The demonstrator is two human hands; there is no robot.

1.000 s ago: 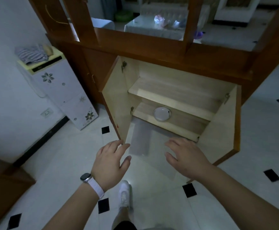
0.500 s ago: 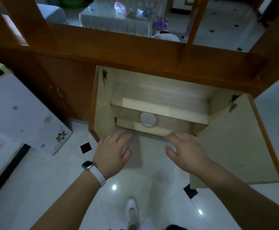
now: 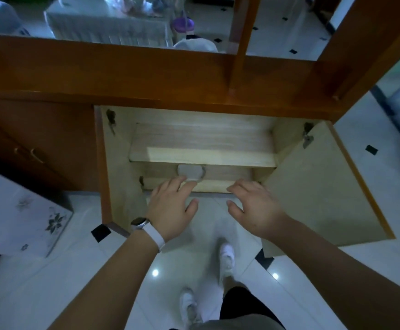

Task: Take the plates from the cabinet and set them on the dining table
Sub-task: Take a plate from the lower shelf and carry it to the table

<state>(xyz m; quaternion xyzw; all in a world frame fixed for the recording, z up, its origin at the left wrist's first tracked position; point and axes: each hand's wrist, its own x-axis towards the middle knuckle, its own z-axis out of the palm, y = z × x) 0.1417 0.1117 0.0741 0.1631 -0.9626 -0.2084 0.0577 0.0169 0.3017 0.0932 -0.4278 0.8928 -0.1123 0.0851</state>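
A low wooden cabinet (image 3: pixel 201 136) stands with both doors swung wide. On its bottom shelf lies a small stack of white plates (image 3: pixel 190 172), half hidden under the upper shelf's front edge. My left hand (image 3: pixel 170 206), with a watch on the wrist, is spread palm down at the shelf's front lip, its fingertips just short of the plates. My right hand (image 3: pixel 253 206) is spread the same way to the right of the plates, holding nothing. Beyond the cabinet's open frame a table with a white cloth (image 3: pixel 108 22) shows in the far room.
The left door (image 3: pixel 103 167) and right door (image 3: pixel 325 194) flank my arms. A white flower-patterned appliance (image 3: pixel 20 210) stands at the left. Wooden posts (image 3: pixel 239 41) rise from the cabinet top. My white shoes (image 3: pixel 226 257) are on the glossy tiled floor.
I have stepped closer and bent over the cabinet. Both hands have moved forward from the floor area to the bottom shelf's front edge, the left one nearing the plates.
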